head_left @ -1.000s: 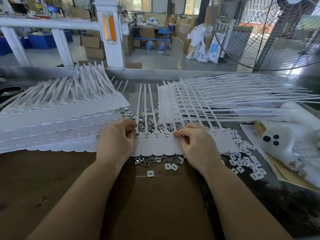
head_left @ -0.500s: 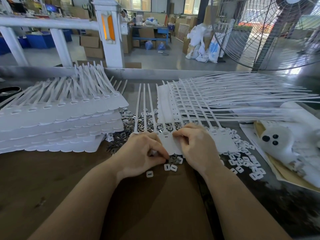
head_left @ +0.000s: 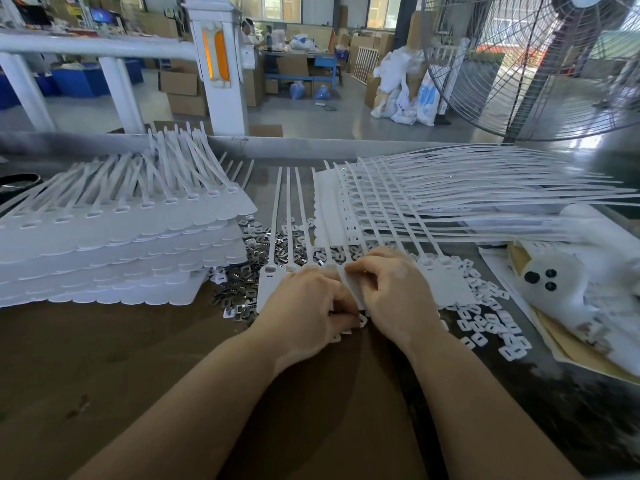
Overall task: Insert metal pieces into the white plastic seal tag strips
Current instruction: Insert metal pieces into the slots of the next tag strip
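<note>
Seal tag strips [head_left: 446,282] lie in a joined row flat on the surface [head_left: 104,375], heads toward the person, likely so each slot is in easy reach. Right hand [head_left: 394,292] curls its fingers on a tag's edge; left hand [head_left: 304,313], fingers curled, seems to pinch something hidden. Loose metal pieces [head_left: 242,289] lie just left of the fingers, in no container.

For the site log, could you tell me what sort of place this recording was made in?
Most likely a factory or workshop assembly bench. Stacks of white seal tag strips cover the table, loose metal pieces lie heaped beside them, and behind stand cardboard boxes and a large industrial fan.
</note>
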The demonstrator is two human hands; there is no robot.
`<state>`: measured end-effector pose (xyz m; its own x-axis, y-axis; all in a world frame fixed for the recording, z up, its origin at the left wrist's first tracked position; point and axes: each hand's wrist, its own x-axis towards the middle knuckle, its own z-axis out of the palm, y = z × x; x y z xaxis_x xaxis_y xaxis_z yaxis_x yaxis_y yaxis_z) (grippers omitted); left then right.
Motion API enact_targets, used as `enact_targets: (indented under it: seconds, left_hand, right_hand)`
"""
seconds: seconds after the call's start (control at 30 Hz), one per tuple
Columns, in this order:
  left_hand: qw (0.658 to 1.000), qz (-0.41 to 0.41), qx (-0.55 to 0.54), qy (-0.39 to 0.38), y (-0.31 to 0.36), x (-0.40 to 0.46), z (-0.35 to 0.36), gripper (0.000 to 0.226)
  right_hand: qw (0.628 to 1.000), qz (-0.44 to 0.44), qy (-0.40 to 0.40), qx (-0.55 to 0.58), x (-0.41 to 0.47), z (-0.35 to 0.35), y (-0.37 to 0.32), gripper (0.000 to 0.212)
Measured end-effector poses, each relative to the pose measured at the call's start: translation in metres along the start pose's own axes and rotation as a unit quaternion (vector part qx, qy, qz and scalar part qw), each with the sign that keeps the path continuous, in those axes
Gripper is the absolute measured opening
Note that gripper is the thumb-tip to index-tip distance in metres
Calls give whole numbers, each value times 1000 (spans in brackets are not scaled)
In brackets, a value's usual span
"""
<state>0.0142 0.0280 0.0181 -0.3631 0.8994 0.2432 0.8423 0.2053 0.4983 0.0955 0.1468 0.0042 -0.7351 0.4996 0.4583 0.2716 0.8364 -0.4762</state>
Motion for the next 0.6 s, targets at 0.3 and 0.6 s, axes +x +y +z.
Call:
enact_targets:
  seconds: [0.3,0.6]
  left_hand:
    - [960,-153,-195,131,-23,3,-20,21]
    - [971,-164,-6,176,-43,6,-29,6]
  right_hand:
    - [1000,-4,0,-3,-1,0,0,18]
    - [1000,-7,-3,-6,-1,0,0,18]
